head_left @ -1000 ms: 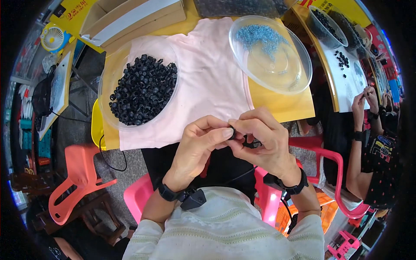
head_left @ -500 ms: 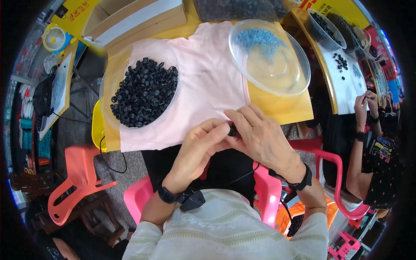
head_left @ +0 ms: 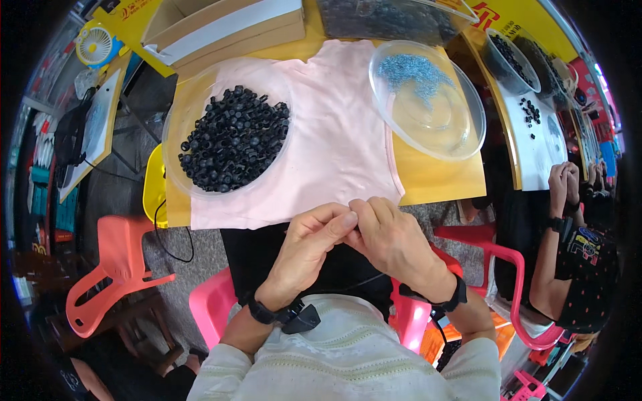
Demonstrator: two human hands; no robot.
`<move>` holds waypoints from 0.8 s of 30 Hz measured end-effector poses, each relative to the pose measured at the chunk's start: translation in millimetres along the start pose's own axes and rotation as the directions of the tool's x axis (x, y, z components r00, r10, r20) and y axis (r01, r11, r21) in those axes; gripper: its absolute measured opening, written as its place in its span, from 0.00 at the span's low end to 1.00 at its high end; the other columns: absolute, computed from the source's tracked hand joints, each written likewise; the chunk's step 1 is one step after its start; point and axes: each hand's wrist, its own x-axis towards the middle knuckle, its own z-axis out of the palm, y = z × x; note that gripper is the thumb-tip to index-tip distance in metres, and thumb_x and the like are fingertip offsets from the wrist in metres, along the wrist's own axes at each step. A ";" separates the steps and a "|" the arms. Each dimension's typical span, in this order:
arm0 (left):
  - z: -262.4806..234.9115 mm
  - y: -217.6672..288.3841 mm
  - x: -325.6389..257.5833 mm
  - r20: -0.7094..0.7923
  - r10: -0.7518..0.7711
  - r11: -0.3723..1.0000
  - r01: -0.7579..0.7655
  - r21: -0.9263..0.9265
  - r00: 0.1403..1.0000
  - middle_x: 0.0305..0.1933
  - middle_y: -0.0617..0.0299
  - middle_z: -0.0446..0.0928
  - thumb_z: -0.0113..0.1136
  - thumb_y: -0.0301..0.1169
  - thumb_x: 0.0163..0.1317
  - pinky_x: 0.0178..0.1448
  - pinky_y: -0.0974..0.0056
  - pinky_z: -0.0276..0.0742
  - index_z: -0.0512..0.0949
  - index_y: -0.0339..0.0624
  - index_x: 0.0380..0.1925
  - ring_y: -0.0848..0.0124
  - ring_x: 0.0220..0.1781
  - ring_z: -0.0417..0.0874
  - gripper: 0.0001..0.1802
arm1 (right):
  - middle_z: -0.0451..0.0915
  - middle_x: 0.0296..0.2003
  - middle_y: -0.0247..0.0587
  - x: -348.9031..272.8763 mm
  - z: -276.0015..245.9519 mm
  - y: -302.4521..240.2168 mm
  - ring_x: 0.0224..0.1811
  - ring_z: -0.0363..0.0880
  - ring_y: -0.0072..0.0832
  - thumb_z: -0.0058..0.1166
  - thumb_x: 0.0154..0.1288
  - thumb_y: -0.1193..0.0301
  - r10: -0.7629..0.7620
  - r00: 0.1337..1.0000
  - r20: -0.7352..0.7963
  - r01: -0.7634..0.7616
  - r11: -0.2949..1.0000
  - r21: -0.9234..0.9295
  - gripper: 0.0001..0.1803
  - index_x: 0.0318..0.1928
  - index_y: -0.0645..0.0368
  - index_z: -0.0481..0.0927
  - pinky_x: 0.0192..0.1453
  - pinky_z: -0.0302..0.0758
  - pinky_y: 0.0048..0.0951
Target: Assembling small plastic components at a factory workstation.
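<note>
My left hand (head_left: 311, 247) and my right hand (head_left: 394, 244) meet at the near edge of the table, fingers bent and pressed together. Whatever lies between the fingertips is hidden now. Beyond them a pale pink cloth (head_left: 328, 134) covers the middle of the table. On its left side rests a clear round tub lid or shallow dish (head_left: 175, 167) heaped with small black plastic caps (head_left: 234, 137). To the right, a clear plastic bowl (head_left: 435, 137) holds a pile of small blue-grey, shiny pieces (head_left: 418, 73).
A cardboard box (head_left: 234, 33) and a clear bin (head_left: 388, 20) of dark pieces stand at the back. Right of me, another person's hands (head_left: 564, 184) work at a white-topped table (head_left: 535, 147). An orange chair (head_left: 117, 260) is at left; a yellow basket (head_left: 154, 187) sits below the table.
Both hands have come slightly toward me, and the fingertips have closed together. A small dark piece seen between them earlier is now hidden. The whole view has shifted a little.
</note>
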 end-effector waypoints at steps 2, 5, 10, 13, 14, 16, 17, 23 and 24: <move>-1.9 -2.2 0.9 -0.005 0.024 0.998 -0.023 0.062 1.000 0.35 0.65 0.80 0.52 0.36 0.74 0.49 0.71 0.76 0.80 0.35 0.41 0.79 0.39 0.79 0.14 | 0.69 0.29 0.40 0.9 0.2 -2.7 0.33 0.75 0.35 0.58 0.61 0.64 0.033 0.999 0.006 -0.033 0.999 0.002 0.14 0.35 0.59 0.68 0.32 0.76 0.34; -2.8 14.7 4.2 -0.003 0.066 0.981 -0.064 0.183 0.998 0.39 0.61 0.82 0.49 0.39 0.76 0.51 0.69 0.77 0.80 0.33 0.44 0.76 0.42 0.81 0.18 | 0.72 0.30 0.41 24.4 -14.2 4.4 0.34 0.77 0.38 0.57 0.63 0.64 -0.004 1.000 -0.026 0.005 1.000 0.018 0.12 0.37 0.58 0.71 0.34 0.76 0.36; -21.3 76.7 11.7 -0.130 0.427 0.804 -0.311 0.507 0.895 0.47 0.54 0.82 0.48 0.37 0.76 0.51 0.67 0.78 0.77 0.32 0.51 0.71 0.46 0.83 0.19 | 0.78 0.31 0.46 100.2 -70.0 53.3 0.35 0.80 0.44 0.56 0.65 0.64 0.066 0.982 -0.175 -0.068 0.998 -0.009 0.10 0.41 0.57 0.76 0.37 0.75 0.41; -46.8 118.8 18.2 -0.166 0.589 0.622 -0.311 0.719 0.791 0.46 0.59 0.83 0.54 0.34 0.72 0.48 0.71 0.76 0.79 0.35 0.51 0.76 0.44 0.82 0.15 | 0.78 0.27 0.43 162.7 -110.0 110.8 0.32 0.78 0.33 0.58 0.66 0.65 0.030 0.939 -0.343 -0.061 0.995 -0.082 0.12 0.43 0.59 0.79 0.36 0.73 0.33; -57.0 130.0 20.1 -0.179 0.628 0.563 -0.283 0.777 0.758 0.46 0.60 0.83 0.55 0.33 0.72 0.48 0.72 0.75 0.79 0.35 0.50 0.77 0.43 0.81 0.14 | 0.76 0.26 0.40 184.6 -120.2 134.5 0.30 0.75 0.21 0.58 0.67 0.64 0.023 0.933 -0.360 -0.069 0.991 -0.116 0.14 0.47 0.60 0.80 0.36 0.71 0.28; -72.8 139.6 37.0 -0.171 0.679 0.473 -0.247 0.846 0.714 0.44 0.60 0.83 0.57 0.31 0.69 0.47 0.71 0.74 0.81 0.35 0.47 0.75 0.42 0.80 0.13 | 0.82 0.34 0.41 222.7 -135.1 209.5 0.34 0.79 0.26 0.58 0.67 0.64 0.094 0.916 -0.390 -0.138 0.987 -0.086 0.17 0.53 0.56 0.80 0.41 0.75 0.28; -84.2 139.9 47.9 -0.134 0.705 0.395 -0.228 0.890 0.697 0.43 0.60 0.83 0.58 0.31 0.69 0.46 0.70 0.74 0.81 0.35 0.47 0.73 0.42 0.80 0.12 | 0.83 0.36 0.41 231.3 -138.3 231.6 0.36 0.79 0.27 0.58 0.67 0.64 0.064 0.880 -0.472 -0.166 0.970 -0.177 0.18 0.55 0.55 0.80 0.43 0.75 0.29; -93.8 134.7 63.1 0.139 0.691 -0.190 -0.008 0.982 0.710 0.50 0.52 0.80 0.60 0.23 0.59 0.60 0.56 0.71 0.82 0.36 0.45 0.52 0.54 0.75 0.13 | 0.85 0.43 0.40 237.2 -116.7 186.2 0.40 0.83 0.29 0.61 0.65 0.65 -0.022 0.880 -0.475 -0.090 0.973 -0.212 0.20 0.57 0.54 0.80 0.46 0.78 0.28; -98.0 131.7 62.7 0.125 0.683 -0.199 0.019 0.980 0.720 0.50 0.53 0.80 0.60 0.24 0.59 0.60 0.57 0.71 0.82 0.37 0.45 0.53 0.54 0.75 0.13 | 0.85 0.41 0.37 226.2 -106.6 152.8 0.39 0.82 0.24 0.62 0.65 0.67 0.065 0.924 -0.378 -0.121 0.985 -0.126 0.18 0.54 0.56 0.81 0.45 0.77 0.26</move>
